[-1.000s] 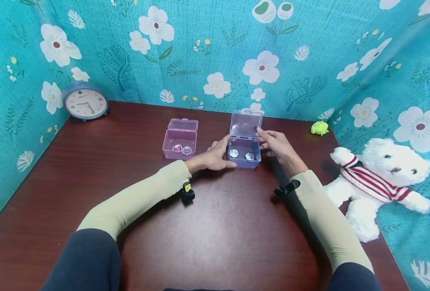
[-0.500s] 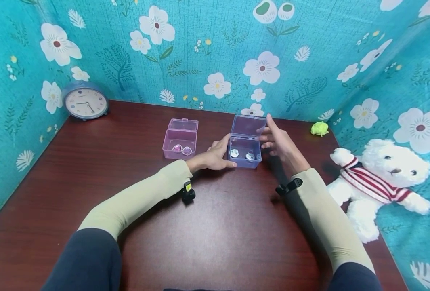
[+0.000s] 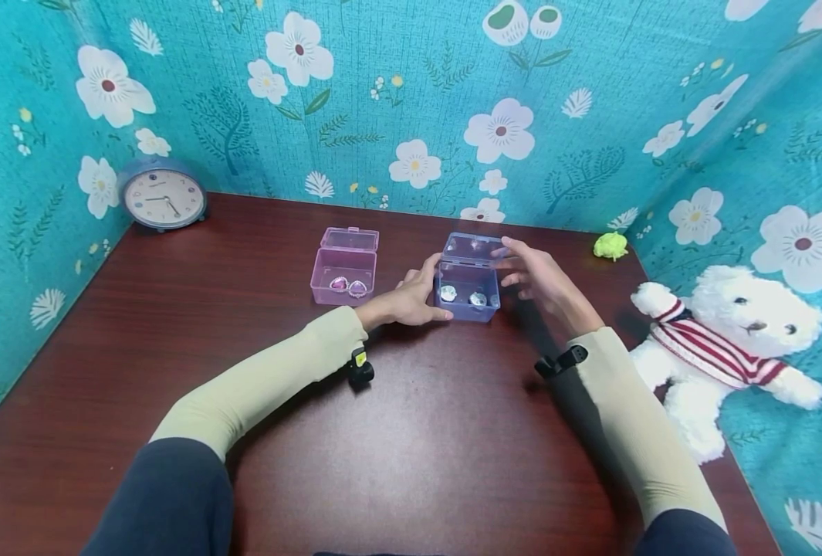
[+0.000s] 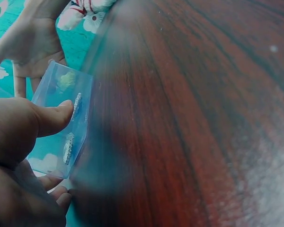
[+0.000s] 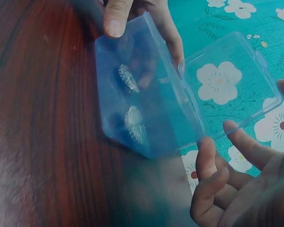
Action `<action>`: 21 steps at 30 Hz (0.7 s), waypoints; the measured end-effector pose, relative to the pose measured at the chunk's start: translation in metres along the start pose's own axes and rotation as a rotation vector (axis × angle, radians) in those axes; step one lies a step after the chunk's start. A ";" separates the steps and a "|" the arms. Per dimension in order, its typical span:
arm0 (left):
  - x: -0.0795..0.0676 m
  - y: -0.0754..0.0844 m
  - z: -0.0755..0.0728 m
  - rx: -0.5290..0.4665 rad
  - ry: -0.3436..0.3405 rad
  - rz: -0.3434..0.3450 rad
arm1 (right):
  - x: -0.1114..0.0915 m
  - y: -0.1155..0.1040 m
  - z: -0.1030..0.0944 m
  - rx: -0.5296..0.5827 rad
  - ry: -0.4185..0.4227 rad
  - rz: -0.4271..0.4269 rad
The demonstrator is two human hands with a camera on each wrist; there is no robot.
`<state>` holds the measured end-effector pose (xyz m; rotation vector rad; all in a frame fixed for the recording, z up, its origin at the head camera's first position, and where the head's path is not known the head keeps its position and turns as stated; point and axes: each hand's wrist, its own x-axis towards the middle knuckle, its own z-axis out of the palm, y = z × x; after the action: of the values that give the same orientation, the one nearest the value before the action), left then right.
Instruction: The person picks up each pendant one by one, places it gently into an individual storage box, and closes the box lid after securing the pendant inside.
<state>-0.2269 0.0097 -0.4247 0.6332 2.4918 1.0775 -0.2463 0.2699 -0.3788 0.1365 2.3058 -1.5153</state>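
I'm gripping the translucent blue box (image 3: 465, 313) against tipping with my left hand (image 3: 411, 300); my right hand (image 3: 539, 279), fingers loosely spread, is resting lightly by its lid (image 3: 462, 248).

Left box (image 3: 327, 296) and right box (image 3: 470, 314) stand between clock (image 3: 164, 198) and bear (image 3: 726, 347).

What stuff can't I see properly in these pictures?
Head view: small print on the clock is too tiny to read.
Head view: the yellow-green lump is too small to identify.
Left wrist view: the left hand hides part of the blue box.
Left wrist view: the top edge cuts off the teddy bear.
Right wrist view: the edge cuts off the right hand.
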 end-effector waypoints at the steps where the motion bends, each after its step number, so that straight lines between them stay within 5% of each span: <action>1: 0.000 0.000 0.000 -0.003 0.001 0.002 | -0.002 0.001 -0.001 -0.012 -0.014 -0.013; 11: 0.000 0.000 0.001 0.004 0.009 0.021 | -0.013 0.018 -0.004 -0.082 -0.053 -0.176; 21: 0.000 0.001 0.000 0.015 -0.015 0.006 | -0.013 0.024 -0.004 -0.157 -0.088 -0.227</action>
<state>-0.2269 0.0104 -0.4238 0.6514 2.4891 1.0533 -0.2282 0.2849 -0.3937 -0.2368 2.4228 -1.4021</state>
